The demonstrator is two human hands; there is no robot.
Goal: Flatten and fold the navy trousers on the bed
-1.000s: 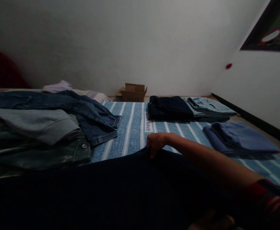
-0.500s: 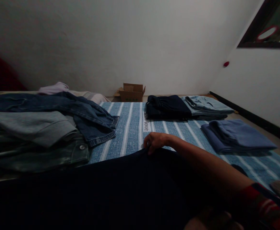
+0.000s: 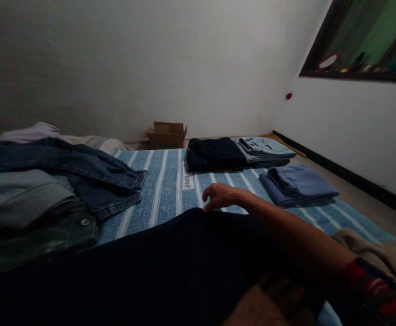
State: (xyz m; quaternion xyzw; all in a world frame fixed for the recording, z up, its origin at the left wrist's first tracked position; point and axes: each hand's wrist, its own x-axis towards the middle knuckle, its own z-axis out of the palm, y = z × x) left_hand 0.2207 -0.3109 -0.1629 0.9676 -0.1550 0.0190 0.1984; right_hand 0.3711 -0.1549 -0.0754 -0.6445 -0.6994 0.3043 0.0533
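From the head camera, you see the near-black garment spread across the bottom of the view, over the near part of the blue-striped bedsheet. Your right hand is loosely curled, its fingertips at the garment's top edge; you cannot tell whether they pinch it. Your left hand sits low at the frame's bottom, its grip unclear. Folded blue clothes and piled denim jackets lie on the sheet, and a cardboard box stands by the white wall.
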